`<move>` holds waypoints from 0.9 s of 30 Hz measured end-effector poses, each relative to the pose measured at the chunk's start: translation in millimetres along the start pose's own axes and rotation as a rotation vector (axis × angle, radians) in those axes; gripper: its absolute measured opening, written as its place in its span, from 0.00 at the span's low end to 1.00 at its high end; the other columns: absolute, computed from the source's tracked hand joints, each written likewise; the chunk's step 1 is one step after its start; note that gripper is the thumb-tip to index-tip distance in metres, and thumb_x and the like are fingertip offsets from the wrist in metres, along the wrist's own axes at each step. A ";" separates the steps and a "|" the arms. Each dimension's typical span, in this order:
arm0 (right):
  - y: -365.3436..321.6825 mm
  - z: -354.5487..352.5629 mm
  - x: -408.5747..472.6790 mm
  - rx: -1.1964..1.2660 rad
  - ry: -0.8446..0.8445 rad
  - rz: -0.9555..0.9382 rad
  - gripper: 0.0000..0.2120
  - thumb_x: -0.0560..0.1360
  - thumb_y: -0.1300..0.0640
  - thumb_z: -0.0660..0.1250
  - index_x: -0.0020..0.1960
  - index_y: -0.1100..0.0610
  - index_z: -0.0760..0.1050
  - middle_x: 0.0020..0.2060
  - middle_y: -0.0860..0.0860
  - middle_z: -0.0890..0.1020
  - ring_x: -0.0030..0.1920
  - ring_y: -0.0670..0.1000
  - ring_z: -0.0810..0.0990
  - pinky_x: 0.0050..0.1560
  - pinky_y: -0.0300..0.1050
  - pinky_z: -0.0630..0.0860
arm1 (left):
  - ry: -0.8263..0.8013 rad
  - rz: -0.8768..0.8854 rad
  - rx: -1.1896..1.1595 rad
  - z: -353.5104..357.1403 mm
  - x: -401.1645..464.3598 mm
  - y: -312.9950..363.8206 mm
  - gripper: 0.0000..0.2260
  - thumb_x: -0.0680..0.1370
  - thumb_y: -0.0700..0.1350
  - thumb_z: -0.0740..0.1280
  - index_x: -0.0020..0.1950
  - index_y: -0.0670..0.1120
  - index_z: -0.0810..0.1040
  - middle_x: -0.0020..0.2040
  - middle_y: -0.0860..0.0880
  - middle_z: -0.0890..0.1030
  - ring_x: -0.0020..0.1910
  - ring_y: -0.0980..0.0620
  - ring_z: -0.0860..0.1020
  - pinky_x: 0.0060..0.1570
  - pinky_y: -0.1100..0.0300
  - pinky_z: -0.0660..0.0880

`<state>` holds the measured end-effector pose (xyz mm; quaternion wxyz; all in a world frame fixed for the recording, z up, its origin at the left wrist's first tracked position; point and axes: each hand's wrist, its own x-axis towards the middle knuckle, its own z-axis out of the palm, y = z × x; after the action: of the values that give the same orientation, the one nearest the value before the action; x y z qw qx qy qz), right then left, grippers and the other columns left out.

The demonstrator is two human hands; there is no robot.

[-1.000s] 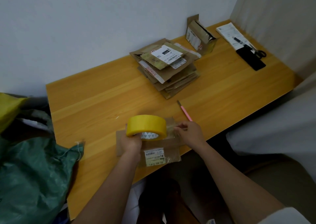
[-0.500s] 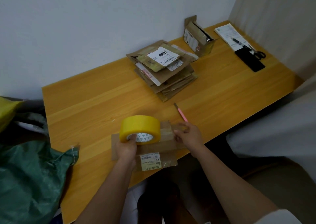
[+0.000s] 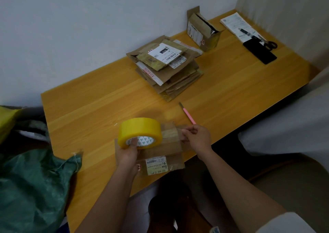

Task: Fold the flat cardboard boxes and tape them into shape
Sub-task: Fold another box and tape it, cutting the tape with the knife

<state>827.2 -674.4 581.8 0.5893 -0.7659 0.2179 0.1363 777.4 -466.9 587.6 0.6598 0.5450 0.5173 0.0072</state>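
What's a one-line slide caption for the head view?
Left hand holds the tape roll while the right hand pulls tape across a box on the table.

Tape roll (image 3: 140, 132) showing bright yellow w/ white core printed in green triangles. Counter (image 3: 92, 111) glowing honey-yellow wood grain. Flat boxes (image 3: 165, 69) looking brown w/ white barcode labels. Knife (image 3: 189, 117) showing pink; sack (image 3: 33, 188) dark green.

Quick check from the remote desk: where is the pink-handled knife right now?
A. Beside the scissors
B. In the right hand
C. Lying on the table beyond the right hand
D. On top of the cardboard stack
C: the pink-handled knife lies on the table just beyond the right hand, which pinches tape pulled from the tape roll.
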 end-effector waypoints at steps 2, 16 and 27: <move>6.1 1.8 3.0 -0.057 0.015 -0.006 0.07 0.76 0.62 0.70 0.39 0.55 0.77 0.40 0.53 0.82 0.41 0.51 0.83 0.45 0.51 0.83 | -0.012 0.007 0.015 1.1 -2.2 -0.2 0.25 0.76 0.45 0.72 0.71 0.43 0.69 0.59 0.44 0.79 0.53 0.43 0.79 0.44 0.56 0.75; 30.1 17.0 -2.3 -0.359 0.156 -0.217 0.06 0.75 0.60 0.70 0.51 0.54 0.77 0.51 0.51 0.74 0.49 0.48 0.74 0.50 0.43 0.74 | -0.009 0.023 0.052 0.5 8.8 -5.9 0.24 0.76 0.45 0.72 0.69 0.41 0.71 0.57 0.43 0.78 0.51 0.44 0.78 0.47 0.53 0.75; 26.7 28.3 -40.9 -0.228 0.051 -0.325 0.13 0.77 0.63 0.68 0.61 0.59 0.80 0.52 0.49 0.83 0.51 0.41 0.78 0.53 0.27 0.72 | -0.003 0.019 0.140 -2.7 2.8 -1.3 0.26 0.72 0.52 0.75 0.66 0.44 0.74 0.59 0.43 0.80 0.54 0.42 0.79 0.58 0.43 0.77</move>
<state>779.9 -645.7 570.7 0.5074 -0.8559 0.0897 0.0437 776.1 -464.0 585.1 0.6207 0.5949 0.5102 -0.0235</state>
